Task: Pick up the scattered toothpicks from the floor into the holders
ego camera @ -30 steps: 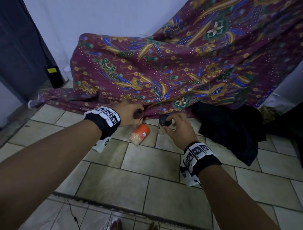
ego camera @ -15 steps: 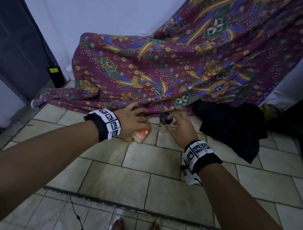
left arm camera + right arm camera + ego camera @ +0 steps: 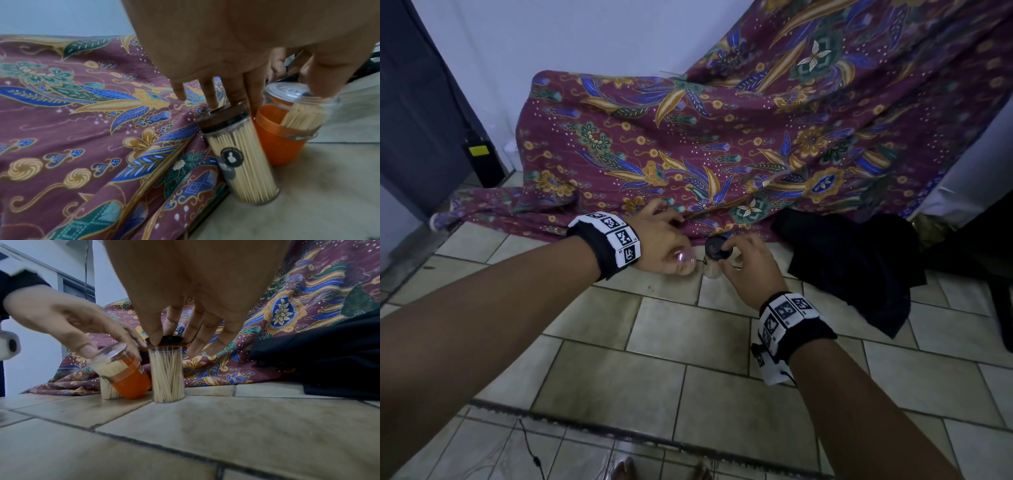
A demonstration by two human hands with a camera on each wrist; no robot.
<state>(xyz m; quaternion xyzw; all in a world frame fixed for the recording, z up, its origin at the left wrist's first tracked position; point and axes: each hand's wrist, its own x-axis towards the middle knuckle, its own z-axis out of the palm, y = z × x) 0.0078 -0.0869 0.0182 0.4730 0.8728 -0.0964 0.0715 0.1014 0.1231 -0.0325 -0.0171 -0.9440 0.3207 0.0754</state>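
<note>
The orange holder (image 3: pixel 125 369), tilted on the floor (image 3: pixel 226 426), is gripped at its clear lid by the left hand (image 3: pixel 68 326); the black cap (image 3: pixel 171 339) of the upright clear holder (image 3: pixel 167 374) is pinched by the right hand (image 3: pixel 195 293); no loose toothpicks are seen; closing appears in hand; firm seating of the cap is called for next.

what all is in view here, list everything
orange toothpick holder: one, orange with clear lid, tilted on the tiles
clear toothpick holder: two, clear with dark caps, upright beside the orange one
batik cloth: one, maroon floral, draped behind the holders
black cloth: one, black, on the floor at right
floor tiles: many, beige, underfoot
wristbands: two, black with white markers, on the wrists
left hand: one, grips the orange holder's lid
right hand: one, pinches a clear holder's cap
</note>
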